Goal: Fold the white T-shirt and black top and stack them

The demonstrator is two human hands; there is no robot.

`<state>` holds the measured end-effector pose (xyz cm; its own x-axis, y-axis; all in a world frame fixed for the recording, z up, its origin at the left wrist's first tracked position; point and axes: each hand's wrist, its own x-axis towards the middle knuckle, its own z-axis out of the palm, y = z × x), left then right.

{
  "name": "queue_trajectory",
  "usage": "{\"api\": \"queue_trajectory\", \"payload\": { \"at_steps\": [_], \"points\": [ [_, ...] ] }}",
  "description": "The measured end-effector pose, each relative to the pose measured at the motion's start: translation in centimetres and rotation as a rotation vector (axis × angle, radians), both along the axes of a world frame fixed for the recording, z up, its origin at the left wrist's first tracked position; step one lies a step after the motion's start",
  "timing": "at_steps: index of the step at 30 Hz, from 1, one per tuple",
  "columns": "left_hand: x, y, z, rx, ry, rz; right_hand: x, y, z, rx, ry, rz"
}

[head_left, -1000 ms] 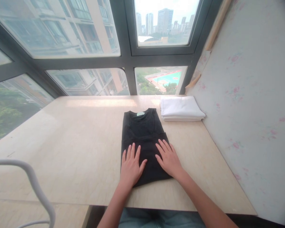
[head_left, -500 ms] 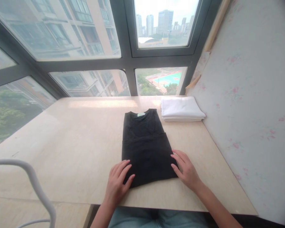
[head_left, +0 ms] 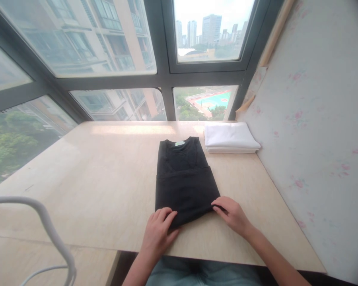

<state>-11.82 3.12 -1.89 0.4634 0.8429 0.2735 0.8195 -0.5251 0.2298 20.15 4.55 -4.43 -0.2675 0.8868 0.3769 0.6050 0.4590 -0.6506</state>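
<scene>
A black garment (head_left: 185, 186) lies folded on the pale table, its neckline and light label at the far end and a folded-over panel across its nearer half. My left hand (head_left: 159, 232) is at the near left corner, fingers curled over the black edge and thumb below it. At the near right corner, my right hand (head_left: 231, 214) pinches the cloth between thumb and fingers, and the near edge there is slightly raised.
Folded white cloths (head_left: 231, 137) are stacked at the back right, beside the patterned wall (head_left: 310, 119). A thick white curved tube (head_left: 47, 226) stands at the near left. Windows rise behind the pale table (head_left: 107, 178).
Both hands have closed on the near corners of the black garment. Its near edge has lifted and moved a little away from the table's front. The view has shifted slightly.
</scene>
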Motion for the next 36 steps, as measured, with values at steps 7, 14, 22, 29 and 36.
{"api": "queue_trajectory", "payload": {
  "at_steps": [7, 14, 22, 29, 36],
  "points": [
    [-2.5, 0.1, -0.7, 0.084, -0.029, 0.039, 0.3, 0.6, 0.5, -0.140, 0.070, -0.017],
    [-4.5, -0.2, -1.5, 0.064, -0.176, 0.118, 1.6, -0.9, -0.5, 0.168, -0.206, 0.108],
    [-4.7, 0.1, -1.5, 0.032, -0.288, 0.101, 1.5, -0.9, -0.5, 0.226, -0.261, 0.069],
    [-5.1, -0.8, -0.8, 0.148, -0.157, -0.031, 2.0, -1.4, 0.5, 0.210, -0.257, 0.102],
    [-5.5, -5.8, -0.1, 0.015, -0.310, -0.068, 3.2, -7.0, 0.1, 0.102, -0.158, 0.088]
  ]
}}
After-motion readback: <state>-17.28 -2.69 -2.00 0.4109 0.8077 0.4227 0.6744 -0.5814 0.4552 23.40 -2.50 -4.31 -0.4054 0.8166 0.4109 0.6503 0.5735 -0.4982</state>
